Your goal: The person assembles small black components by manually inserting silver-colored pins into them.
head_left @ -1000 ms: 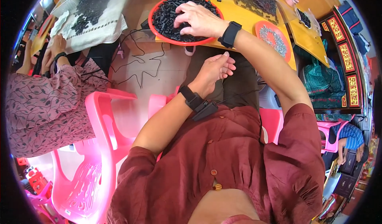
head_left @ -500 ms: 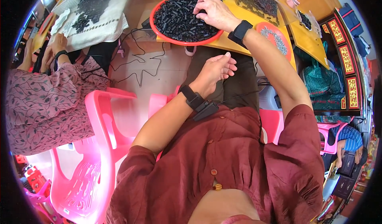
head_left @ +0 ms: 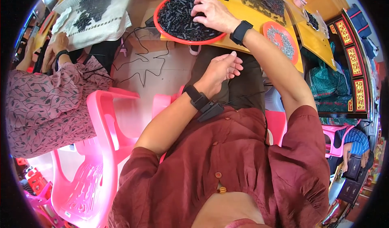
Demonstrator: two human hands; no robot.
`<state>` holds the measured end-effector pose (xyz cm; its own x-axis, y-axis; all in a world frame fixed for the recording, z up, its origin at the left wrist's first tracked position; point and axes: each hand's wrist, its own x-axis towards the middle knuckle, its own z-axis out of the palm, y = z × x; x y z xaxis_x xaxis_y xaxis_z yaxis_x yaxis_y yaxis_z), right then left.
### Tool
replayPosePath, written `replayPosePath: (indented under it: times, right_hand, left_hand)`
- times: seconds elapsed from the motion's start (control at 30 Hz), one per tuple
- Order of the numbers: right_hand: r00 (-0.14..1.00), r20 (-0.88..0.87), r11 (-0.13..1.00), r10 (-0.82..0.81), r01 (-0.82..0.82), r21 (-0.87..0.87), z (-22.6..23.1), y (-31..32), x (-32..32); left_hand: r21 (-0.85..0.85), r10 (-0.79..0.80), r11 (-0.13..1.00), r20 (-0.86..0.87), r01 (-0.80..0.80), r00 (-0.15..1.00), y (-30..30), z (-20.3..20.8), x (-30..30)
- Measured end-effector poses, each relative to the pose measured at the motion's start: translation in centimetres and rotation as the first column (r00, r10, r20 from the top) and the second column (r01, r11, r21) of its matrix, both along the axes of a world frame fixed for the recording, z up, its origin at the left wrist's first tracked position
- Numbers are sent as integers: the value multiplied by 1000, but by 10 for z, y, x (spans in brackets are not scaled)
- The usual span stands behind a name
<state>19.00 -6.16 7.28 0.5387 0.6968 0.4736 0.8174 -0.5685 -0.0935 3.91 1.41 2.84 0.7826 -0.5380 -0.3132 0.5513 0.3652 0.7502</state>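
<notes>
A round red basin (head_left: 158, 25) full of short black tubular pieces (head_left: 178, 16) stands at the near edge of the yellow table. My right hand (head_left: 211, 13) reaches over its right side, fingers bent and somewhat apart, tips at the pieces; I see nothing gripped between them. Below the table edge, above my lap, hovers my left hand (head_left: 221, 70), palm turned inward. Its fingers are curled with the thumb laid along the top, and whatever they hold is hidden. Black straps circle both wrists.
Right of the basin lies a red dish (head_left: 295, 53) of small silvery pieces. Clear bins (head_left: 265, 3) of black parts stand behind. At left, another person's hands (head_left: 56, 47) rest by a cloth-covered table (head_left: 117, 19). A pink chair (head_left: 101, 126) and loose black cable (head_left: 144, 72) lie between.
My right hand has shifted slightly left over the black pieces, its fingers spreading a little more. My left hand stays almost where it was.
</notes>
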Motion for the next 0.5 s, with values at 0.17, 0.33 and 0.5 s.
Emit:
replayPosePath:
  times: [0.17,0.33,0.5]
  right_hand:
    - [999,-14,999,-50,50,2,3,-5,-2]
    - [993,-108,988,-38,53,142,3,-7,1]
    - [968,-235,942,-93,162,293,11,-11,-7]
  left_hand:
    - [8,-3,1000,5,3,1000,1,-1,-1]
    - [13,-9,1000,23,8,1000,0,-1,-2]
    - [9,-6,1000,26,5,1000,1,2,-6]
